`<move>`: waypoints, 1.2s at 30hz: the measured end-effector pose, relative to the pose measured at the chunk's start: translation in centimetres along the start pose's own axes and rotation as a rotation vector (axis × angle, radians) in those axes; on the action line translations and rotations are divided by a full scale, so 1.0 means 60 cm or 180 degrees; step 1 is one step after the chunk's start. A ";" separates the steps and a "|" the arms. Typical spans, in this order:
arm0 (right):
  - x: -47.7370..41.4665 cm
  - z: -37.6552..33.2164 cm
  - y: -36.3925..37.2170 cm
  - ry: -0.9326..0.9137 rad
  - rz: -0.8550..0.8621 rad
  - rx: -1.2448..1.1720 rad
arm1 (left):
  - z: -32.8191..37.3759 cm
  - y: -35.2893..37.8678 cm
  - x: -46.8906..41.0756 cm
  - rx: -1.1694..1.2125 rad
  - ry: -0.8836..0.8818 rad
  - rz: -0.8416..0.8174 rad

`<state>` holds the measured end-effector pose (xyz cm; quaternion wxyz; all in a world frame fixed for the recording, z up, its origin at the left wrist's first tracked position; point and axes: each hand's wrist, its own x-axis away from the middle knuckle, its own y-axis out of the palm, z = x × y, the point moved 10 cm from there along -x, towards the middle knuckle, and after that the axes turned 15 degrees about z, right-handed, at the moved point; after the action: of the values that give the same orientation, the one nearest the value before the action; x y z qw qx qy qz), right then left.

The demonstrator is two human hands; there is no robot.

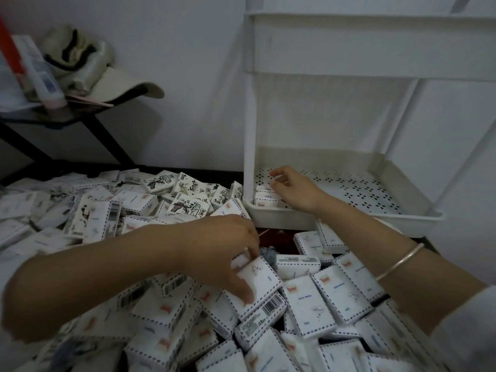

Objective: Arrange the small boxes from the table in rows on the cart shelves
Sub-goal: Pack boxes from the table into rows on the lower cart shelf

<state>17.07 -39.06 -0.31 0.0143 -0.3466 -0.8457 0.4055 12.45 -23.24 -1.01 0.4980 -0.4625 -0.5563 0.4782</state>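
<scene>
**Boxes heaped on the counter, one in the cart**

The small boxes [308, 299] lie in a loose heap over the dark counter [279, 234]. The left hand [228, 253] grips one box [257, 285] on the heap. The right hand [294, 190] rests on another box [264, 197] in the front left corner of the white cart's lower shelf [362, 194]; whether it grips is unclear. A white wall [188, 76] stands behind, and a cap [126, 87] sits on a black stand [104, 132] at the left.

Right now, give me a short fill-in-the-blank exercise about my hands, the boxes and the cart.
The right hand touches a small box in the front-____ corner of the lower shelf.
The left hand grips a second box with a ____ printed on its edge.
The bangle sits on the ____ forearm.
Missing: left, barcode, right.
</scene>
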 end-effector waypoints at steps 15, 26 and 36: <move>0.243 -0.084 -0.077 -0.1308 -0.1181 0.1085 | -0.061 -0.067 0.047 0.3538 -0.1361 0.0968; 0.276 -0.061 -0.045 -0.1464 -0.1412 0.1292 | -0.068 -0.125 0.015 0.3114 -0.1633 0.0988; 0.255 -0.025 -0.071 -0.0338 -0.1120 -0.0051 | -0.023 -0.247 -0.177 -0.1289 -0.0286 0.1707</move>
<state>3.47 -30.71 -0.27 0.0376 -0.1715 -0.8960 0.4078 14.09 -35.38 12.56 0.2276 -0.6604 -0.5199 0.4917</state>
